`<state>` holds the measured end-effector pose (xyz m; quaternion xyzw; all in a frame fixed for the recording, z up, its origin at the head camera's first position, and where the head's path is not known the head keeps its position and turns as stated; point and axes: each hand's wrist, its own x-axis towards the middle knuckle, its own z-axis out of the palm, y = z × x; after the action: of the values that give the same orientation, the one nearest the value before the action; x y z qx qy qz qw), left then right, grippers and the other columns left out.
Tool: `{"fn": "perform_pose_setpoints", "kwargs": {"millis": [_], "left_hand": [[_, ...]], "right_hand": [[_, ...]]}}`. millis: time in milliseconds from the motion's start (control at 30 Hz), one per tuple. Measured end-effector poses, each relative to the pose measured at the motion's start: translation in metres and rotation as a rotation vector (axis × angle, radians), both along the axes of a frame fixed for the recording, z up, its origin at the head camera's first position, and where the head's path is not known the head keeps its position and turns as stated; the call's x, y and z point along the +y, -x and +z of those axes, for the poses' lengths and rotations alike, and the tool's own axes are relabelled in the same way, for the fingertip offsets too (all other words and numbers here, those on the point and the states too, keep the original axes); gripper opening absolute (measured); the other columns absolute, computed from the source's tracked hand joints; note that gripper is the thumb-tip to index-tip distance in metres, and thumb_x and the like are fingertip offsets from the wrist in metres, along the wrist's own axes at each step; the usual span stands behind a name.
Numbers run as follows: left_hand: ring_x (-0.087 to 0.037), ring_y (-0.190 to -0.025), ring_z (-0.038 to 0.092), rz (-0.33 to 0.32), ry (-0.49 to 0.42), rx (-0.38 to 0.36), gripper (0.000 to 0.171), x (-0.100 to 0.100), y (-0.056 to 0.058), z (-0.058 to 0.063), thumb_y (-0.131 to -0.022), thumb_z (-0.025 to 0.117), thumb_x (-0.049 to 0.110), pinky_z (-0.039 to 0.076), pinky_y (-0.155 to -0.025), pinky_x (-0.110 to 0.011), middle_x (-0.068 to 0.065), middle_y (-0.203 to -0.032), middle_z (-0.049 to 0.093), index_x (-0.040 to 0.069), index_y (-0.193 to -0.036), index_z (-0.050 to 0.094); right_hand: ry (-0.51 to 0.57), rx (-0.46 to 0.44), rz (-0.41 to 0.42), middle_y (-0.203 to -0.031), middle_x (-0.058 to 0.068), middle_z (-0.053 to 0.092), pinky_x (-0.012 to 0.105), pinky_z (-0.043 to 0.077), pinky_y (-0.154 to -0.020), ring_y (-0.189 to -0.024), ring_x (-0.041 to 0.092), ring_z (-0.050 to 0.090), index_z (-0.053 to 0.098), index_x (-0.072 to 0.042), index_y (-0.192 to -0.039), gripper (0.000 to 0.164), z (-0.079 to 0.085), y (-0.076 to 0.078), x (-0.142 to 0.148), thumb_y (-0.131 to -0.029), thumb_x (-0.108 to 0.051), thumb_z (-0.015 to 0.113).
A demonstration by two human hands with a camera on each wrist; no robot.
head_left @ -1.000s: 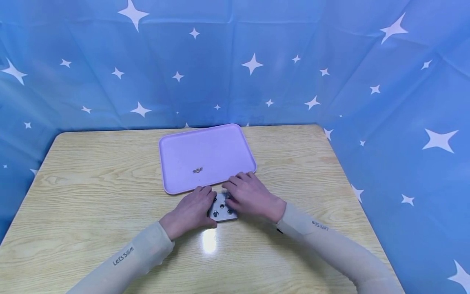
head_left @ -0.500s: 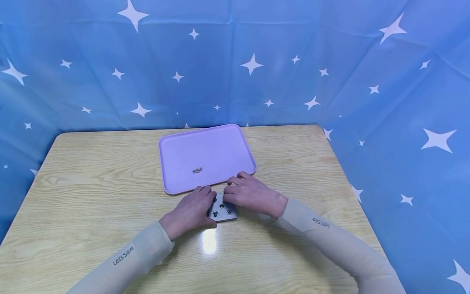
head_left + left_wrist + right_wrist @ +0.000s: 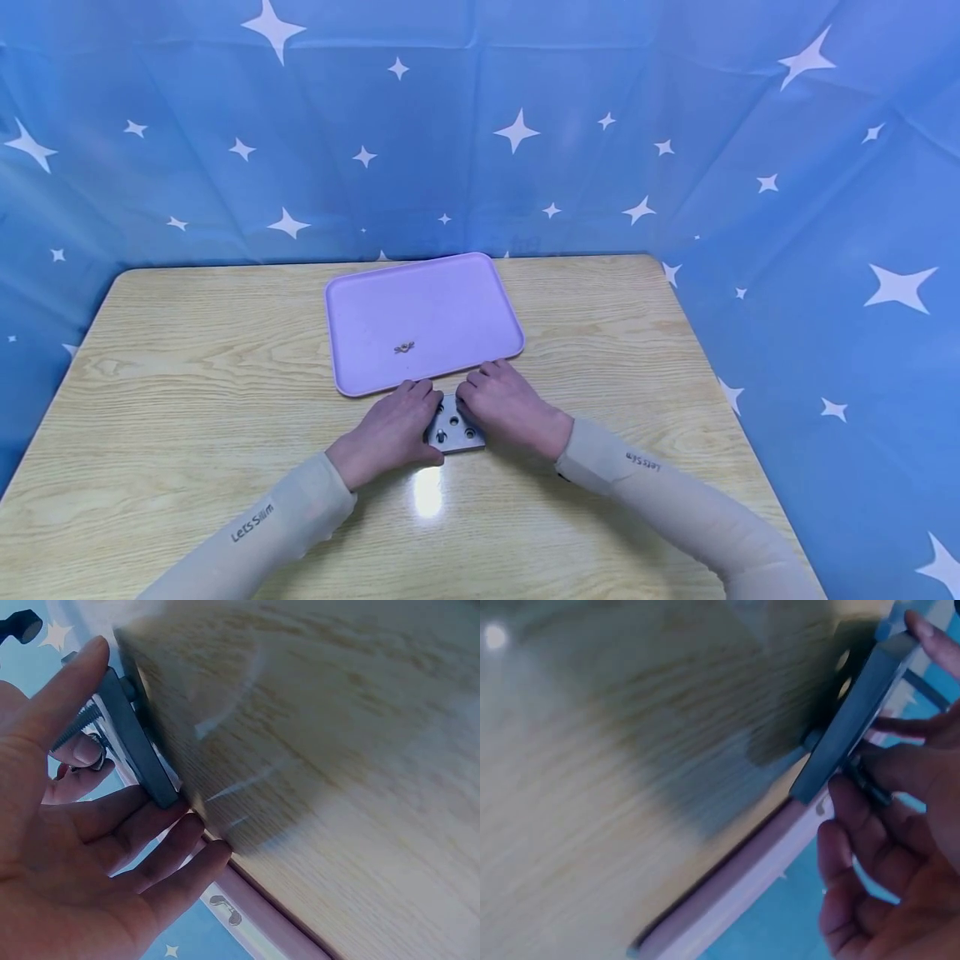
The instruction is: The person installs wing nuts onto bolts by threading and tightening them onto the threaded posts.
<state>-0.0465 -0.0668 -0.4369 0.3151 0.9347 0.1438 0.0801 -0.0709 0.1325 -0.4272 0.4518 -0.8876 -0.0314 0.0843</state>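
Note:
A grey metal plate (image 3: 454, 436) with several round holes lies close in front of the tray in the head view. My left hand (image 3: 393, 430) grips its left side, the thumb at the near edge and fingers at the far edge. One threaded bolt (image 3: 77, 726) stands up from the plate near that thumb. At the far right corner my right hand (image 3: 510, 408) has its fingers curled around a second bolt (image 3: 871, 786), pinched by thumb and fingertips in the right wrist view. That bolt's head (image 3: 811, 740) shows under the plate. My fingers partly hide the pinched spot.
Behind the plate lies a purple tray (image 3: 427, 300), its near rim close to both hands' fingertips. A small brass-coloured wing nut (image 3: 404, 347) rests in it. The wooden table (image 3: 210, 358) extends to a blue star-patterned curtain (image 3: 450, 125) behind and at the sides.
The right hand's fingers opened and lifted a little half a second ago, then curled back down at the plate's corner. The left hand and the plate stay where they were.

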Motion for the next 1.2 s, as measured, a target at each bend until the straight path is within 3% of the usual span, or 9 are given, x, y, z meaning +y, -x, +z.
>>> {"fn": "perform_pose_setpoints", "kwargs": {"millis": [233,367,467,567,700,800,1033,1200], "left_hand": [[-0.022,-0.083,0.047,0.002,-0.001,0.009,0.07,0.001,0.0,0.0,-0.057,0.089,0.044,0.042,-0.071,-0.035,-0.004,-0.093,0.051,0.002,-0.106,0.06],[-0.023,-0.084,0.048,-0.001,0.006,0.012,0.072,0.001,0.0,0.0,-0.057,0.089,0.045,0.043,-0.072,-0.035,-0.004,-0.095,0.052,0.002,-0.107,0.061],[-0.023,-0.086,0.048,-0.004,0.007,0.015,0.074,0.001,0.0,0.0,-0.057,0.089,0.046,0.043,-0.072,-0.035,-0.005,-0.096,0.052,0.001,-0.109,0.061],[-0.023,-0.086,0.048,-0.006,0.003,0.019,0.074,0.0,0.0,-0.001,-0.057,0.089,0.045,0.044,-0.072,-0.035,-0.005,-0.096,0.052,0.001,-0.108,0.061],[-0.023,-0.086,0.048,-0.005,0.009,0.015,0.073,0.0,0.001,-0.001,-0.057,0.089,0.046,0.044,-0.072,-0.035,-0.005,-0.096,0.052,0.002,-0.109,0.061],[-0.023,-0.087,0.048,-0.002,0.016,-0.001,0.073,0.0,0.001,-0.001,-0.058,0.088,0.046,0.043,-0.073,-0.035,-0.005,-0.097,0.052,0.002,-0.11,0.06],[-0.022,-0.087,0.048,0.004,0.031,-0.019,0.075,0.001,0.001,0.0,-0.059,0.088,0.047,0.043,-0.074,-0.034,-0.005,-0.098,0.053,0.001,-0.112,0.06],[-0.022,-0.086,0.047,0.006,0.03,-0.019,0.075,0.001,0.001,0.0,-0.059,0.088,0.046,0.043,-0.072,-0.034,-0.004,-0.097,0.052,0.002,-0.112,0.06]], "right_hand": [[0.056,0.024,-0.074,-0.069,0.001,0.061,0.033,0.037,-0.058,-0.064,0.021,0.053,0.064,-0.013,-0.075,0.017,-0.003,-0.004,-0.004,-0.09,-0.021,0.063],[0.044,-0.015,-0.101,-0.078,0.003,0.065,0.035,0.04,-0.065,-0.073,0.022,0.057,0.066,-0.012,-0.082,0.019,0.002,-0.002,0.0,-0.089,-0.03,0.064],[0.006,-0.052,-0.033,-0.098,0.001,0.067,0.036,0.042,-0.076,-0.092,0.021,0.057,0.068,-0.012,-0.101,0.019,0.013,0.002,0.007,-0.091,-0.027,0.065],[-0.079,-0.067,0.11,-0.118,-0.004,0.063,0.036,0.041,-0.085,-0.111,0.018,0.052,0.064,-0.017,-0.12,0.028,0.022,0.007,0.015,-0.092,-0.016,0.065],[-0.182,-0.074,0.235,-0.125,-0.01,0.059,0.036,0.039,-0.087,-0.12,0.016,0.047,0.063,-0.023,-0.126,0.037,0.025,0.01,0.019,-0.091,-0.012,0.065],[-0.192,-0.051,0.25,-0.118,-0.01,0.062,0.035,0.039,-0.085,-0.115,0.015,0.049,0.066,-0.023,-0.12,0.031,0.023,0.011,0.018,-0.09,-0.013,0.067],[-0.163,0.012,0.198,-0.1,-0.006,0.063,0.032,0.039,-0.078,-0.092,0.015,0.053,0.068,-0.02,-0.102,0.012,0.013,0.011,0.012,-0.092,-0.015,0.065],[-0.139,0.013,0.144,-0.091,-0.003,0.063,0.031,0.042,-0.074,-0.084,0.016,0.054,0.067,-0.016,-0.097,0.011,0.008,0.008,0.007,-0.09,-0.009,0.063]]}}
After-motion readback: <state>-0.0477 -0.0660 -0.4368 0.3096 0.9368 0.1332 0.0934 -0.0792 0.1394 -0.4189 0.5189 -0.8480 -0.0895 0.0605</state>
